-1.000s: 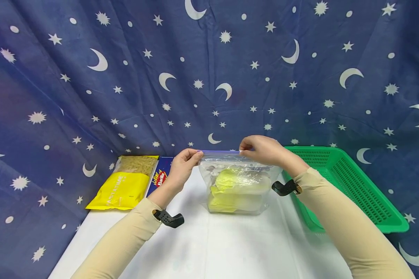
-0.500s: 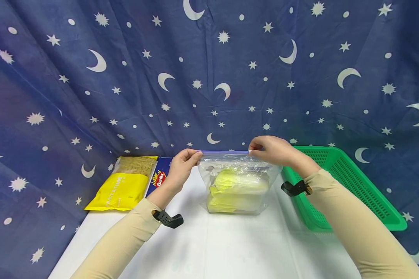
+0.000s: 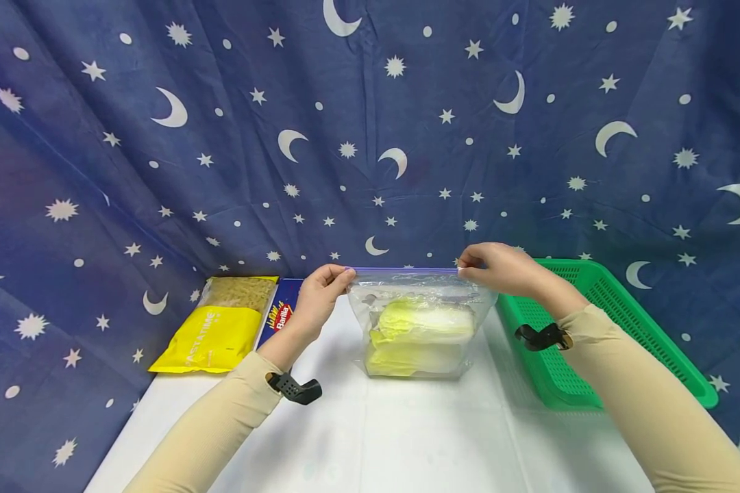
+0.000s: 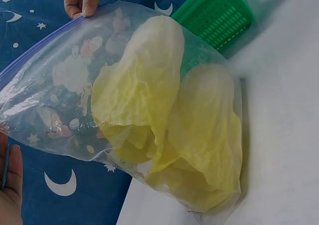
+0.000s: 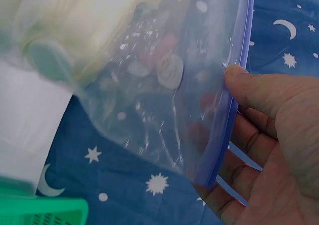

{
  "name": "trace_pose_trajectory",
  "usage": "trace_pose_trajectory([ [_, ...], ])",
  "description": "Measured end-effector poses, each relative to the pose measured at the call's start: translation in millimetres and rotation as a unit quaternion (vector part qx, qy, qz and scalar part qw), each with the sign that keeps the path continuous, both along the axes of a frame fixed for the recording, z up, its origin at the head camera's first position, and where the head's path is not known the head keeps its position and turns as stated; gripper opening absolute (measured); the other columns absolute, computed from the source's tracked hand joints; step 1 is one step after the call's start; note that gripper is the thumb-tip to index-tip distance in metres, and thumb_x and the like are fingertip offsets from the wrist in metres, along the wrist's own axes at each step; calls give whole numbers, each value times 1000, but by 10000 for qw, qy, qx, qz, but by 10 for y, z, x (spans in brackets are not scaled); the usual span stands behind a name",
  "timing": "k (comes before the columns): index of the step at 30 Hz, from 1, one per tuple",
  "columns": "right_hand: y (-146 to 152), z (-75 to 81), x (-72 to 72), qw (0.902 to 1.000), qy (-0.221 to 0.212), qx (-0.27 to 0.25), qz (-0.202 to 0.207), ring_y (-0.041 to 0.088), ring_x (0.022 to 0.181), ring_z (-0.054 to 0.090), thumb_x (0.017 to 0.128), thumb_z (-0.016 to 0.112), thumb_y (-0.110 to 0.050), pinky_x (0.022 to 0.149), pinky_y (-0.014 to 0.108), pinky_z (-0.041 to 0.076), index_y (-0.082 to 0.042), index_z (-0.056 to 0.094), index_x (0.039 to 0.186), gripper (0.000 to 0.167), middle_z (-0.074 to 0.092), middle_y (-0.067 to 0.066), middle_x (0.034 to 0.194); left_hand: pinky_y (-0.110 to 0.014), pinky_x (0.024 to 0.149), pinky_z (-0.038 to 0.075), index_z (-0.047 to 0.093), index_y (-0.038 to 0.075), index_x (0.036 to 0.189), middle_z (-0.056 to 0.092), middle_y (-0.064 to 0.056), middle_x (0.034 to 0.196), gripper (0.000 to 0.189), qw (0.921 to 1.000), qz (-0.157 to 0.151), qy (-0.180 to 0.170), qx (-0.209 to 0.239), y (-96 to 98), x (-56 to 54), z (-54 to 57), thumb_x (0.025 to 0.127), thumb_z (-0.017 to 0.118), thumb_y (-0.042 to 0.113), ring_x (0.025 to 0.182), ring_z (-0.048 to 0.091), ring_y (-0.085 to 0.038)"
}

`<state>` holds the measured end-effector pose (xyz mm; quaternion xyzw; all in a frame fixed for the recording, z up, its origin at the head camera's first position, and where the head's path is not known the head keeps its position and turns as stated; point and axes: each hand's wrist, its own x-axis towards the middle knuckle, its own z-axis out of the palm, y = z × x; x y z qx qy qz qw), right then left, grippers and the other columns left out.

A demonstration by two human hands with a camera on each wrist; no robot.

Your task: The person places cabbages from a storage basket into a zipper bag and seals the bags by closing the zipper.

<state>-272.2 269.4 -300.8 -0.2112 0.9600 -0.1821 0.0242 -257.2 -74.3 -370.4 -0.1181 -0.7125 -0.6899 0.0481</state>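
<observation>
A clear zip bag [image 3: 419,282] stands upright on the white table, with two pale yellow-green napa cabbages [image 4: 149,70] lying one over the other inside. Its purple zip strip [image 3: 403,270] runs level along the top. My left hand [image 3: 321,296] pinches the bag's top left corner between thumb and fingers. Further right, my right hand [image 3: 499,269] pinches the zip strip near its right end, a small white bit showing at the fingertips. In the right wrist view the thumb presses the strip from the front, with the other fingers curled behind it.
A green perforated basket [image 3: 647,329] stands on the right, partly behind my right forearm. At the left lie a yellow pasta bag [image 3: 225,335] and a blue Barilla box [image 3: 281,311]. A blue curtain [image 3: 370,137] with moons and stars hangs behind the table.
My right hand has moved steadily right along the zip strip, from near its middle towards its right end. The left hand stays at the corner, and the bag stands in place.
</observation>
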Motion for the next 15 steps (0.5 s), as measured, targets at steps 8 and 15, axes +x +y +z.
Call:
trace_pose_trajectory([
  [8, 155, -30, 32, 10000, 55, -76, -4, 19, 93, 60, 102, 64, -26, 81, 42, 49, -14, 69, 113, 17, 68, -1, 105, -32, 93, 52, 68, -4, 106, 68, -4, 94, 22, 10000, -1, -20, -57, 9, -12, -7, 103, 64, 17, 93, 61, -19],
  [15, 242, -39, 57, 9999, -1, -155, -45, 20, 96, 60, 103, 64, -27, 82, 42, 50, -14, 69, 113, 17, 67, 0, 106, -31, 91, 53, 68, -5, 105, 69, -4, 94, 21, 10000, -15, 40, -26, 3, -19, -17, 103, 64, 16, 90, 60, -18],
])
